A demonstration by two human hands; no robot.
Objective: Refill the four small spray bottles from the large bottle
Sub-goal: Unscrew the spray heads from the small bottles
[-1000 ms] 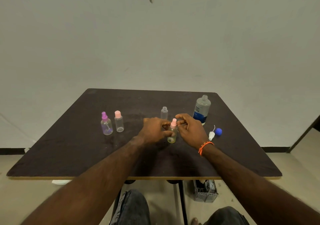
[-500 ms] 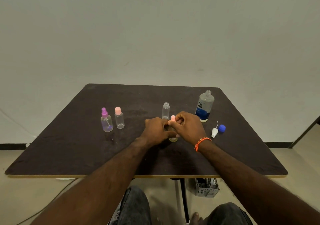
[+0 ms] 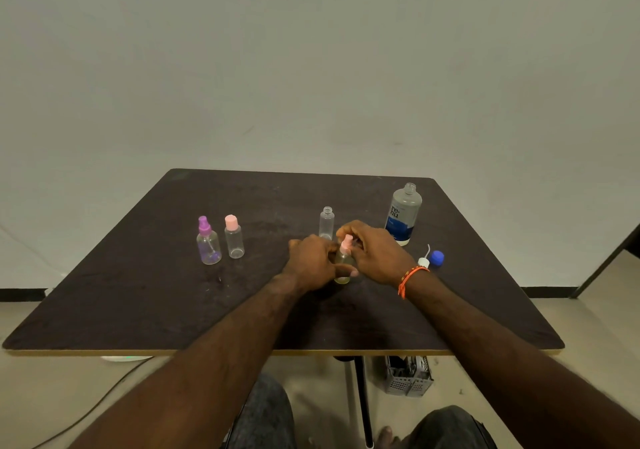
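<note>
At the middle of the dark table (image 3: 138,303) stands a small yellowish bottle with a pink spray top (image 3: 344,261). My left hand (image 3: 313,263) grips its body. My right hand (image 3: 375,253) is closed around its pink top. Just behind stands an uncapped clear small bottle (image 3: 326,222). Further left are a purple-topped spray bottle (image 3: 208,242) and a pink-capped clear bottle (image 3: 233,237). The large bottle (image 3: 402,214) with a blue label stands open at the right rear.
A blue cap (image 3: 437,259) and a white spray head (image 3: 424,261) lie on the table to the right of my right wrist. Under the table are a grey crate (image 3: 408,376), a table leg and my knees.
My right hand has closed down over the pink top of the bottle held by my left hand. The view has shifted slightly.
</note>
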